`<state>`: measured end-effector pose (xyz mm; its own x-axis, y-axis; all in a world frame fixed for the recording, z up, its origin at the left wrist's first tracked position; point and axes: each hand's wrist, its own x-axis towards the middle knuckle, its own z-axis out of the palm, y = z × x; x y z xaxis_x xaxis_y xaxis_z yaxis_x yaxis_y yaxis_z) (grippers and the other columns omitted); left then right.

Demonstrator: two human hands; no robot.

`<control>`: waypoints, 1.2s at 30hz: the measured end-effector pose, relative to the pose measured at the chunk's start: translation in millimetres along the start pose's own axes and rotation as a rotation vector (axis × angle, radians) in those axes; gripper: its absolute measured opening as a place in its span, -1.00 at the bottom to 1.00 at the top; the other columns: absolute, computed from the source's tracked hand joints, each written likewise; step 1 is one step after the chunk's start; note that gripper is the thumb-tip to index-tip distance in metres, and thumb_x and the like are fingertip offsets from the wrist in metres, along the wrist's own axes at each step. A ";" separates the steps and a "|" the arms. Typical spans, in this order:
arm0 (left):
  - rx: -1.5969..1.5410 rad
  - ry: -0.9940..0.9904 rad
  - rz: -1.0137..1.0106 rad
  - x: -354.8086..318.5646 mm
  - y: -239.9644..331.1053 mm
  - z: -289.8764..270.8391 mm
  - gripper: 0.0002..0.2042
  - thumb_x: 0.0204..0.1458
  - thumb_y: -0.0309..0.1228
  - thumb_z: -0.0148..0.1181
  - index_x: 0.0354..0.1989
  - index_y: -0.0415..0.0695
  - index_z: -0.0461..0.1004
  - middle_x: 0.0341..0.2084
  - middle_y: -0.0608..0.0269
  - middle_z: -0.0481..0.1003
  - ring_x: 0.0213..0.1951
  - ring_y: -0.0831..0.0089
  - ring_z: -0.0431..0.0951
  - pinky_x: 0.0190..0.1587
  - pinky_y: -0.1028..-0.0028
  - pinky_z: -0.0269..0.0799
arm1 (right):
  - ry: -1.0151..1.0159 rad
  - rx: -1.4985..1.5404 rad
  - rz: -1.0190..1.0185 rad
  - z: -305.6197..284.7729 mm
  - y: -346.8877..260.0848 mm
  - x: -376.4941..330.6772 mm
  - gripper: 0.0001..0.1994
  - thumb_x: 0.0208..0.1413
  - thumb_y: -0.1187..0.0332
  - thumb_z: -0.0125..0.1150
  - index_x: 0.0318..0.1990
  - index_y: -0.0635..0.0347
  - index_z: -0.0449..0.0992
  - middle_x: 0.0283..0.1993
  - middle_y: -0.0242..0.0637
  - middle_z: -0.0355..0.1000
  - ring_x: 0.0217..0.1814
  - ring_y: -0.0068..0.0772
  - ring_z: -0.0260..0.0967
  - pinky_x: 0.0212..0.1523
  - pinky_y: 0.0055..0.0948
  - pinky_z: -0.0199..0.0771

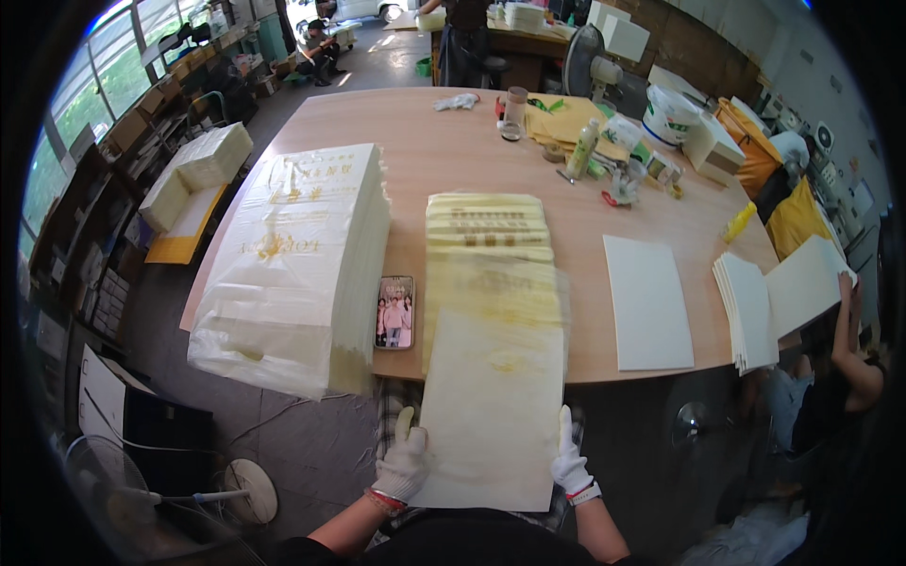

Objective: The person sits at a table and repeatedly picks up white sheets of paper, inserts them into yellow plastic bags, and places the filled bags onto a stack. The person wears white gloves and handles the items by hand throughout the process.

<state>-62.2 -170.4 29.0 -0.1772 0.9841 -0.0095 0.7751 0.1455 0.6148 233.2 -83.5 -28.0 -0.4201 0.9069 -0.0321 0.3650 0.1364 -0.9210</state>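
Both my hands wear white gloves. Between them I hold a white rectangular board (486, 443) by its two long sides, near the table's front edge. My left hand (402, 464) grips the left side with the thumb raised, and my right hand (571, 464) grips the right side. The board's far end meets a pile of yellowish translucent plastic bags (486, 222) with printing on them. Thin film seems to overlap that end; whether the board is inside a bag I cannot tell. To the left stands a tall stack of bagged white boards (283, 255) with gold print.
A lit phone (394, 313) lies between stack and bags. On the right are a flat white board (648, 302) and several fanned boards (747, 311), beside a co-worker's arm (849, 325) holding another. Bottles (583, 151) and a white bucket (672, 115) stand farther back.
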 end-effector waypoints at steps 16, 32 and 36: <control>-0.336 0.085 -0.014 -38.2 14.3 -10.5 -0.76 -0.18 -0.64 -0.02 -0.28 -0.18 0.41 -0.40 0.11 0.47 -0.30 0.19 0.50 -0.24 0.43 0.42 | 0.364 -0.555 0.159 -1.9 -54.4 -45.3 -0.54 0.10 0.28 -0.05 0.19 0.08 0.21 -0.55 0.04 0.41 -0.58 0.08 0.36 -0.57 0.00 0.31; -0.281 0.452 0.866 35.7 74.2 -126.1 -0.89 -0.27 -0.52 0.13 -0.56 -0.06 0.34 -0.52 0.19 0.44 -0.59 0.25 0.42 -0.59 0.37 0.33 | -0.043 0.757 -0.052 69.3 -105.2 57.5 -0.60 0.16 0.31 -0.08 0.13 0.27 0.27 0.06 -0.18 0.32 0.02 -0.29 0.34 0.03 -0.34 0.36; -0.822 0.942 0.687 49.4 40.4 -183.1 -0.91 0.06 -0.50 -0.18 -0.46 -0.12 0.26 -0.44 0.33 0.26 -0.35 0.57 0.29 -0.25 0.54 0.31 | -0.152 0.951 -0.166 113.6 -166.8 139.8 -0.66 0.15 0.38 -0.03 0.07 0.30 0.28 0.01 -0.19 0.31 -0.08 -0.35 0.36 -0.08 -0.42 0.40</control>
<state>-150.7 -134.5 197.8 -0.4998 0.3524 0.7912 0.3623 -0.7446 0.5606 19.2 -24.7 77.0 -0.5324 0.8352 0.1380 -0.5032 -0.1812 -0.8449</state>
